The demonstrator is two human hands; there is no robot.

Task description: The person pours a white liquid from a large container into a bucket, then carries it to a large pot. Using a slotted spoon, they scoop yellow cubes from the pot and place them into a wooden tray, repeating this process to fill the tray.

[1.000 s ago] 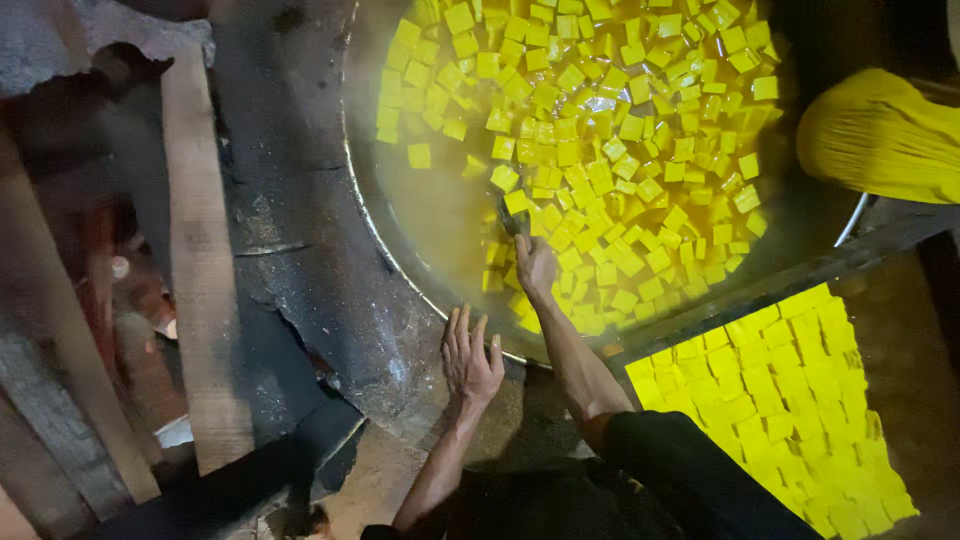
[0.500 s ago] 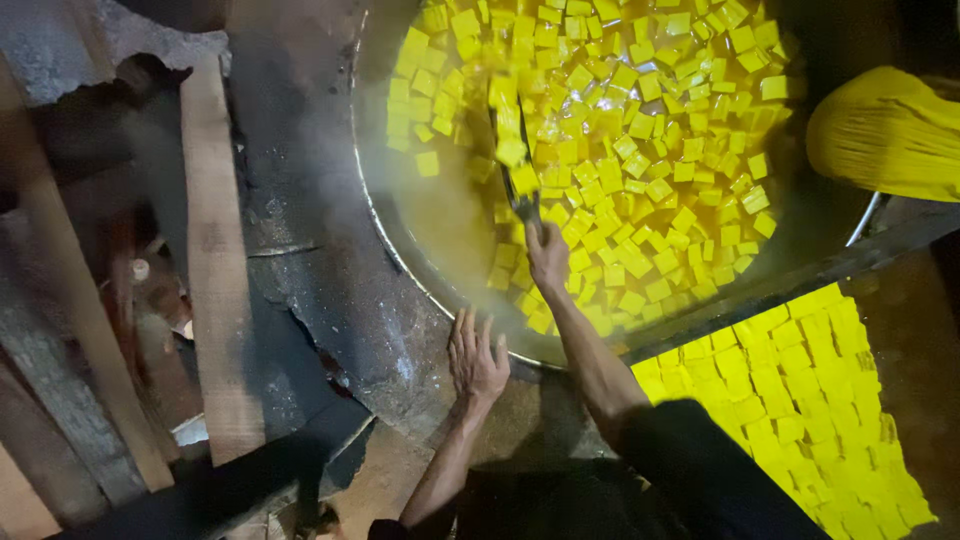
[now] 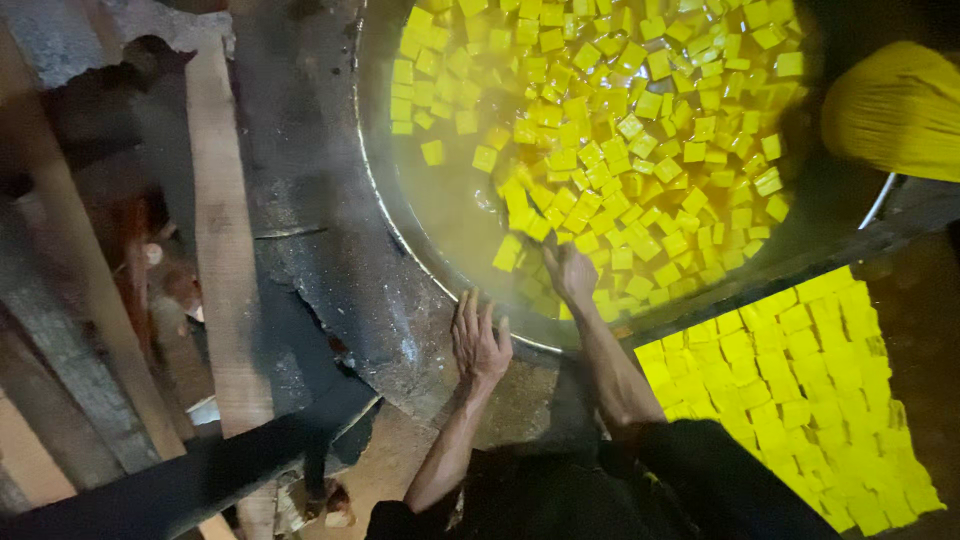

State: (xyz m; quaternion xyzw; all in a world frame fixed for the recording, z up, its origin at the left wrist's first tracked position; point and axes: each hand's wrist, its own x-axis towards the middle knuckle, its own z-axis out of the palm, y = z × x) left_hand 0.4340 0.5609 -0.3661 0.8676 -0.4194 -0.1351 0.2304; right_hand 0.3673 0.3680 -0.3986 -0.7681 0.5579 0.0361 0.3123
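The left hand (image 3: 478, 340) is resting spread on the sooty stove rim (image 3: 330, 250) while the right hand (image 3: 570, 272), seemingly closed on a hidden tool, is reaching among soft, slippery yellow cubes (image 3: 600, 130) floating in the wide metal pan (image 3: 420, 240).

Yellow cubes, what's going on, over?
Left hand flat on pan rim, open. Right hand among yellow cubes in liquid, grip unclear. Nothing blocking.

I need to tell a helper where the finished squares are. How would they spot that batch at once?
Find the big round pan of yellow liquid, then look right, below its rim. The flat sheet of yellow squares lies there, packed in dry, tidy rows, unlike the pan's loose floating cubes.
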